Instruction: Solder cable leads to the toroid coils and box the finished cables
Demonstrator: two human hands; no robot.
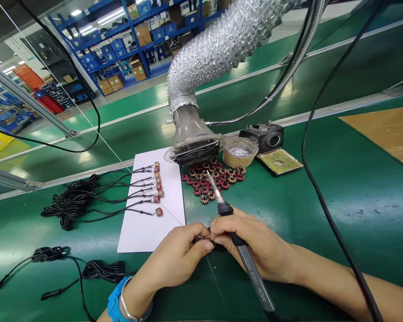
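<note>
My right hand [251,241] is closed around a soldering iron [251,264], whose metal tip points up and away towards a pile of small ring coils [218,179] wound in red, copper and black. The same hand's thumb and forefinger are pinched together against the fingertips of my left hand [184,250], which is also closed. A thin wire [203,239] shows between the fingers, with something black just under them; most of it is hidden. On the left, coils [159,212] joined to black cables [114,201] lie in a row on a white sheet [144,237].
A fume extractor hood [195,138] on a silver duct [221,49] hangs over the pile. Behind it are a round tub of silvery bits [241,152] and a soldering stand [265,136] with a yellow sponge [280,161]. Bundled cables [104,270] lie front left. A black cord [322,201] crosses the right.
</note>
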